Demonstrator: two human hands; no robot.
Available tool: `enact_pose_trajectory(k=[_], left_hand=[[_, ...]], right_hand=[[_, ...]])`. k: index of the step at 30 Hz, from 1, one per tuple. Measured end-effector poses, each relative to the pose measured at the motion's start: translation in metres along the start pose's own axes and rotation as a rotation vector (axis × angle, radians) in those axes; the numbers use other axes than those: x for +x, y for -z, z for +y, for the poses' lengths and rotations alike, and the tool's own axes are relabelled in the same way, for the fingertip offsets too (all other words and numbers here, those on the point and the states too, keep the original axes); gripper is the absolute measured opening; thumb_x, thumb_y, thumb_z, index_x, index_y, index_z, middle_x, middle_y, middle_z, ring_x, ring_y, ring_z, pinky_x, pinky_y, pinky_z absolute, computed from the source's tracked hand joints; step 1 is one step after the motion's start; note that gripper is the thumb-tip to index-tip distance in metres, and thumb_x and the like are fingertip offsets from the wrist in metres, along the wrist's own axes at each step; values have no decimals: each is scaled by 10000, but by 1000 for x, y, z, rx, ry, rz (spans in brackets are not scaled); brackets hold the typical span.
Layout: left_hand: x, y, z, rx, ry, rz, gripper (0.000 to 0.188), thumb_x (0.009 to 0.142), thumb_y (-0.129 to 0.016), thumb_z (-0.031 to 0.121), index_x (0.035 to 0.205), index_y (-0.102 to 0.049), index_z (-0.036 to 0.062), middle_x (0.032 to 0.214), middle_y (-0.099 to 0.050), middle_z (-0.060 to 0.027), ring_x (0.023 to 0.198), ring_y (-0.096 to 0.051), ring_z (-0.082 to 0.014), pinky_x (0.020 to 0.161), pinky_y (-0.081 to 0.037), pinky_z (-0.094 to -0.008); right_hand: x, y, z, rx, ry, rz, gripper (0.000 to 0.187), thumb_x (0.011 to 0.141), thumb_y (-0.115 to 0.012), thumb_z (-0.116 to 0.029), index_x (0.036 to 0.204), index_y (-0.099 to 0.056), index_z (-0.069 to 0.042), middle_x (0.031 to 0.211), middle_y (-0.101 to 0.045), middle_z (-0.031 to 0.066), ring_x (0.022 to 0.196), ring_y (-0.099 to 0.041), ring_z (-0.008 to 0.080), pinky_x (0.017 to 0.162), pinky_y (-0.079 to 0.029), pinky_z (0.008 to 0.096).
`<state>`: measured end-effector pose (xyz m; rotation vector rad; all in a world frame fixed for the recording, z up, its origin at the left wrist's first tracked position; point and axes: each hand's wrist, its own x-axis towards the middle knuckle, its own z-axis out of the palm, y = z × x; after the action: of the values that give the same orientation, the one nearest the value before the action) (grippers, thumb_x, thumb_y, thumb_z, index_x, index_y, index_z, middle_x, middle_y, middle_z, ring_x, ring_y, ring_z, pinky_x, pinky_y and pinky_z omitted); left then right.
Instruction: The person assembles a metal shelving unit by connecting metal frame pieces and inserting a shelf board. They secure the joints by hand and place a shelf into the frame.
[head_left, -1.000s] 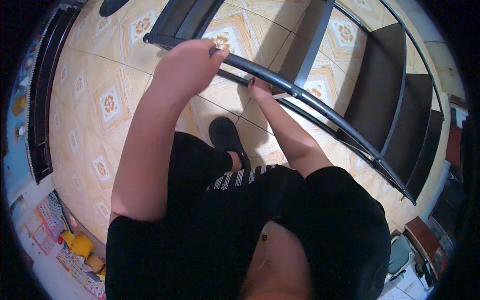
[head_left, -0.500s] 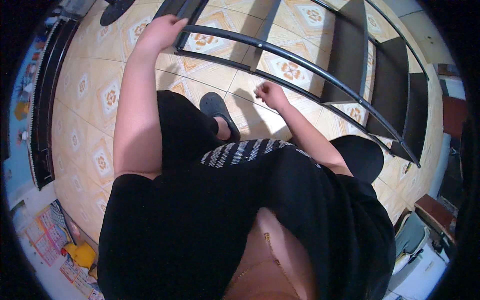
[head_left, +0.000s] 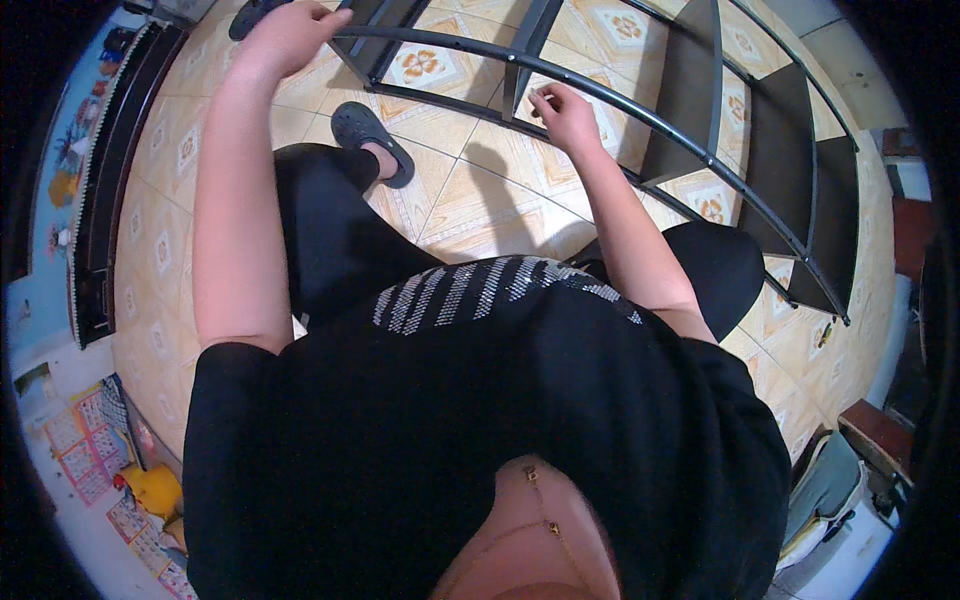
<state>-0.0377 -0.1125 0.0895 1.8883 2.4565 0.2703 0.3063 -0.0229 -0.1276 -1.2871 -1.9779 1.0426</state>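
A dark shelf unit with a curved black metal tube frame (head_left: 600, 85) lies on its side on the tiled floor in front of me. My left hand (head_left: 290, 38) is closed at the left end of that tube, its fingers lying over it. My right hand (head_left: 568, 115) is raised beside a dark shelf board (head_left: 527, 65), between the upper tube and the lower rail. Its fingertips are pinched together around something small, too small to make out.
My foot in a dark clog (head_left: 370, 140) stands left of the frame, my knees spread. Further dark boards (head_left: 780, 165) sit within the frame at right. A small yellowish object (head_left: 825, 333) lies beyond its right end. A grey-green bag (head_left: 825, 490) is at lower right, a yellow toy (head_left: 155, 490) at lower left.
My right hand has moved up and forward to the shelf board. My clogged foot has shifted left. The left hand stays at the tube's end while the view has shifted slightly.
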Motion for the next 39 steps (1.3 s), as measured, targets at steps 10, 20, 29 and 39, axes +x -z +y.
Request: enact_pose_trajectory(k=[10,20,29,39], left_hand=[[37,-118,67,166,-100,-490,423,873,-560,439,1070,-668,81,1062,-654,-169,974,-630,-311,847,-488,-387],[77,-101,70,-64,11,-425,403,911,-508,413,1123,-634,94,1056,-657,-128,981,-623,-303,840,-492,-412],[73,-107,77,-70,-1,-465,375,926,-504,391,1077,-659,84,1022,-667,-114,949,-639,-291,817,-509,-405],[66,-108,86,-49,-8,-480,380,908,-518,414,1090,-658,110,1063,-662,-106,977,-634,-296,835,-512,-404]], right_hand=[[2,-12,24,222,-30,132,159,856,-669,-148,934,-679,-10,799,-688,75,727,-642,124,676,-506,253],[66,-49,9,-71,-13,237,174,847,-680,-139,950,-685,1,790,-704,105,720,-677,139,668,-511,249],[71,-51,16,-58,42,186,167,844,-682,-130,949,-693,-2,788,-705,107,714,-674,133,663,-509,243],[78,-47,18,-86,15,160,183,847,-675,-143,966,-689,-5,803,-707,110,723,-680,153,665,-513,263]])
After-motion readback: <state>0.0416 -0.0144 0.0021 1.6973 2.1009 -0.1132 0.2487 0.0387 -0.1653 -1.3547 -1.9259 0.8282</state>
